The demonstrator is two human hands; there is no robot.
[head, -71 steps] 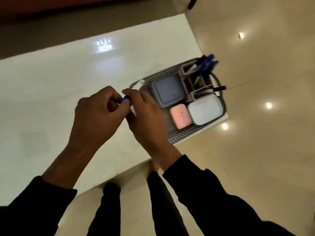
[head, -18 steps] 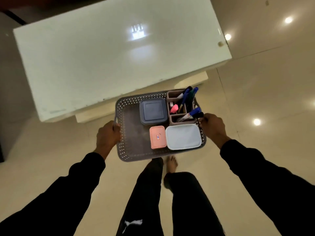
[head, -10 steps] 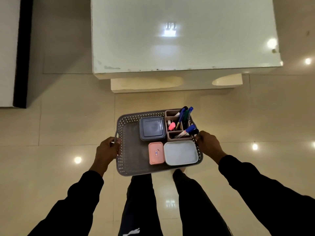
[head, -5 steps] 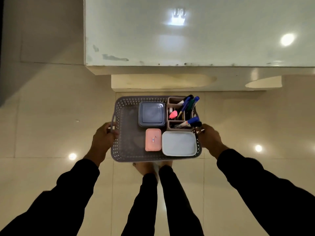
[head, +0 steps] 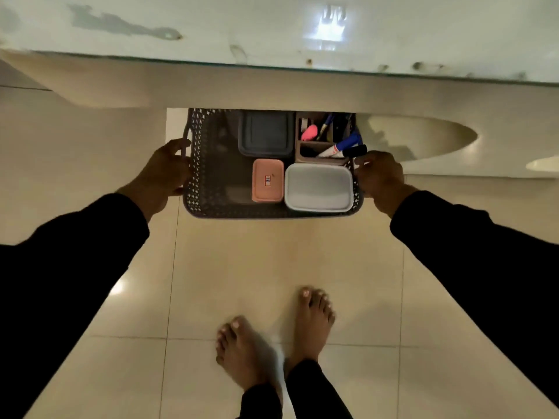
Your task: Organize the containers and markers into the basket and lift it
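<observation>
I hold the grey perforated basket (head: 208, 207) off the floor by its two side handles. My left hand (head: 165, 173) grips the left handle and my right hand (head: 379, 176) grips the right one. Inside lie a dark grey lidded container (head: 266, 133), a small pink container (head: 267, 180) and a white lidded container (head: 319, 186). A brown divided holder (head: 314, 148) at the basket's far right carries several markers (head: 341, 146), blue, black and pink-tipped. The basket's far edge is hidden under the white table's rim (head: 272, 86).
The white table top (head: 242, 25) fills the upper part of the view, and its base (head: 423, 137) lies just right of the basket. Beige floor tiles (head: 242, 267) spread below. My bare feet (head: 272, 343) stand on the tiles behind the basket.
The basket has travelled forward and down toward the table, its far edge now under the rim. Both hands keep their grip on the handles. My view has tilted further down to my feet.
</observation>
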